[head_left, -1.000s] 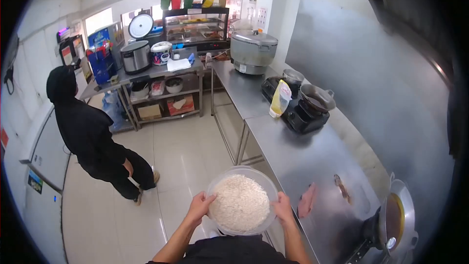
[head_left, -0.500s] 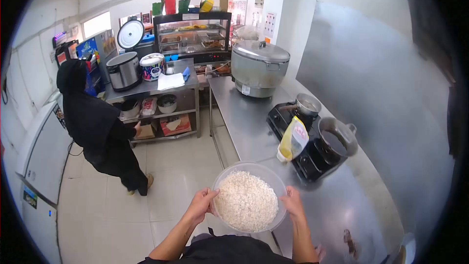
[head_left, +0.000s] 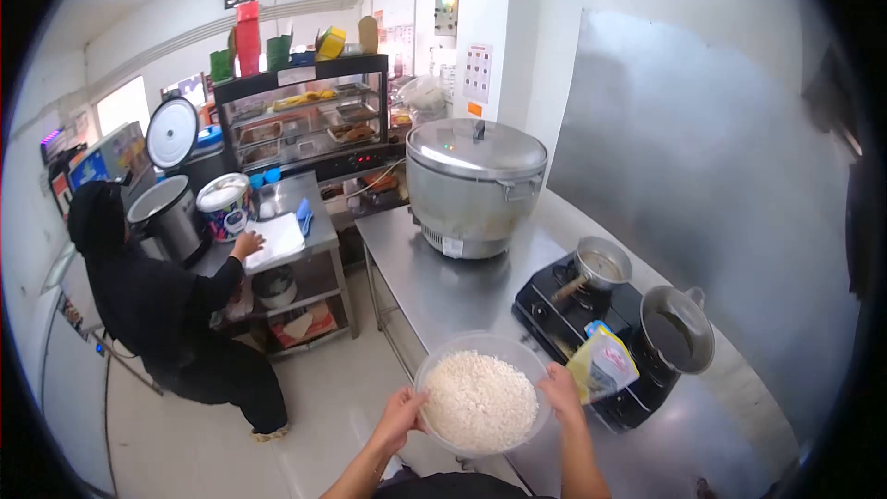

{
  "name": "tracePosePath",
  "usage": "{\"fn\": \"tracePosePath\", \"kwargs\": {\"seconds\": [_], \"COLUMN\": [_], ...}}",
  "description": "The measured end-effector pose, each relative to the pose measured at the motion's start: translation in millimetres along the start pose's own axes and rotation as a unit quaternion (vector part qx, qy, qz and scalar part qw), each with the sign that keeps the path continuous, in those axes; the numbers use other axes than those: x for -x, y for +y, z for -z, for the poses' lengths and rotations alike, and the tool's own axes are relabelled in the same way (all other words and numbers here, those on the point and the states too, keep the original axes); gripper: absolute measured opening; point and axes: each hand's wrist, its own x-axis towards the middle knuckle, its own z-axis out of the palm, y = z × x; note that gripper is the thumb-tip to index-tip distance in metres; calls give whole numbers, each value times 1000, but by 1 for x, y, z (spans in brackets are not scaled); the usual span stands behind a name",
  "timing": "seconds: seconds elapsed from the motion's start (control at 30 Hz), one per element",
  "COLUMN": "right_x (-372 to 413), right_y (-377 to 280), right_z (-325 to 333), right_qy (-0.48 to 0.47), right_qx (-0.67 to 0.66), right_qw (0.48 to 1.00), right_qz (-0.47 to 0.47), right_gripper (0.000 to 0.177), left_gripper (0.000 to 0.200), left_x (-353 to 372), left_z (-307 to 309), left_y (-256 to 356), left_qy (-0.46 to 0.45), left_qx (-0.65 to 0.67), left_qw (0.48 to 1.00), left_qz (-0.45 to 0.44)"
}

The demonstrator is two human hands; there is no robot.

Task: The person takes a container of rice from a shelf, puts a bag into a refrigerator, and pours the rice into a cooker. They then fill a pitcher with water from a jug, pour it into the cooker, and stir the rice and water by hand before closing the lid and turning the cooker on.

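A round, see-through plastic bowl (head_left: 442, 347) is held in front of me at waist height. Uncooked-looking white rice (head_left: 482, 402) fills much of it. My left hand (head_left: 400, 420) grips the bowl's left rim, thumb on top. On the opposite side, my right hand (head_left: 561, 390) has its fingers closed round the rim. Close beyond my right hand, a yellow and clear pouch (head_left: 605, 365) lies across the black gas stove (head_left: 545, 310). The bowl hangs over the near edge of the steel counter (head_left: 397, 254).
A large lidded rice cooker (head_left: 476, 189) stands on the counter ahead. Two pots, a small saucepan (head_left: 605, 263) and a bigger pot (head_left: 679, 331) of dark liquid, sit on the stove. At left, a person in black (head_left: 176, 305) reaches over a steel table (head_left: 319, 222).
My view has moved forward, nearer the rice cooker, with the bowl still in both hands. The person in black has leaned in and put a hand over the white paper on the table.
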Motion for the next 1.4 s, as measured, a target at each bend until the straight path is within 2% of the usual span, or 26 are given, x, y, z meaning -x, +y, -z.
{"fn": "tracePosePath", "kwargs": {"seconds": [0.1, 0.2, 0.23, 0.27, 0.3, 0.33, 0.43, 0.5, 0.57, 0.6, 0.63, 0.7, 0.73, 0.8, 0.87, 0.9, 0.97, 1.0, 1.03, 1.07, 1.13, 1.23, 1.27, 1.3, 1.37, 1.4], "right_x": [-28, -51, -70, -86, -99, -114, -163, -198, -235, -250, -261, -324, -365, -460, -560, -605, -710, -764, -758, -749, -668, -645, -646, -648, -596, -572], "right_y": [-28, -67, -58, -50, -56, -62, -98, -130, -195, -234, -288, -331, -353, -381, -386, -385, -360, -338, -344, -348, -386, -399, -408, -416, -450, -465], "right_z": [-16, -44, -55, -60, -70, -79, -84, -84, -88, -93, -97, -108, -114, -128, -148, -157, -174, -187, -190, -190, -168, -152, -144, -132, -107, -104], "right_qy": [1, 87, 97, 112, 115, 120, 54, -1, -84, -76, -69, -6, 17, 127, 263, 285, 258, 250, 217, 189, 144, 168, 197, 174, 191, 258], "right_qx": [-8, 53, 9, 69, 29, -10, 218, 401, 483, 467, 390, 265, 274, 197, 217, 201, 6, -108, -147, -174, -228, -221, -248, -240, -252, -268], "right_qw": [1000, 994, 995, 990, 992, 991, 974, 916, 872, 879, 915, 940, 932, 923, 906, 917, 963, 961, 965, 966, 963, 959, 945, 948, 930, 905], "right_qz": [-4, -47, -38, -48, -51, -51, 26, 16, 1, 59, 79, 213, 238, 305, 249, 195, 83, 53, -11, -6, -1, 63, 82, 115, 186, 207], "right_gripper": [10, 11, 11, 11, 13, 15, 25, 48, 56, 55, 54, 42, 38, 45, 48, 39, 21, 13, 8, 7, 9, 8, 35, 43, 42, 45], "left_gripper": [31, 28, 29, 30, 31, 32, 38, 38, 35, 34, 33, 30, 30, 31, 27, 26, 25, 25, 25, 25, 24, 22, 22, 22, 22, 22], "left_x": [-59, -119, -137, -154, -174, -198, -259, -300, -326, -333, -341, -341, -346, -358, -355, -359, -366, -362, -356, -350, -351, -354, -355, -351, -352, -351], "left_z": [22, 33, 35, 37, 42, 51, 60, 63, 63, 60, 59, 50, 52, 54, 51, 56, 59, 56, 51, 46, 49, 57, 57, 53, 49, 52], "left_y": [23, 53, 63, 75, 83, 82, 90, 96, 103, 102, 107, 129, 129, 127, 137, 125, 124, 128, 130, 129, 127, 121, 124, 131, 135, 131], "left_qy": [-59, -53, -51, -47, -44, -21, 39, 56, 65, 62, 64, 57, 39, 2, -1, 6, 14, 15, 17, 17, 6, -12, -17, -19, -26, -32], "left_qx": [-44, -72, -74, -79, -84, -160, -313, -302, -296, -275, -256, -243, -241, -231, -245, -246, -233, -215, -194, -167, -184, -211, -219, -225, -205, -196], "left_qw": [997, 995, 995, 995, 995, 987, 931, 928, 928, 936, 943, 950, 953, 960, 957, 956, 960, 965, 970, 976, 973, 965, 961, 960, 963, 965], "left_qz": [29, 37, 38, 38, 34, -24, -183, -211, -219, -209, -202, -189, -178, -159, -156, -158, -155, -151, -145, -137, -137, -154, -168, -166, -172, -174]}}
